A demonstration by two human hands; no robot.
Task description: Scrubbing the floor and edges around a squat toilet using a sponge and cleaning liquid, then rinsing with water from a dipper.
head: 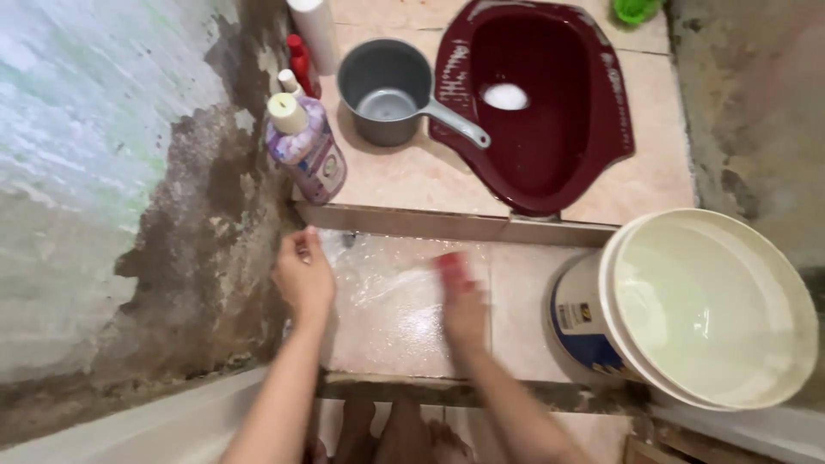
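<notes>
Wet floor tile (pixel 387 318) open between hands — wall (pixel 172 258) close left, big white bucket (pixel 687 309) blocks right, step edge (pixel 447 225) ahead.

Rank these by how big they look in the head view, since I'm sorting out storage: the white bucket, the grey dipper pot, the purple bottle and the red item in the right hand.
1. White bucket, nearest the camera, so its lead is partly nearness.
2. Grey dipper pot.
3. Purple bottle, close to the pot.
4. Red item in the right hand.

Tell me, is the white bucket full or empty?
Nearly full: the white bucket holds clear water, and its surface shines close below the rim.
</notes>
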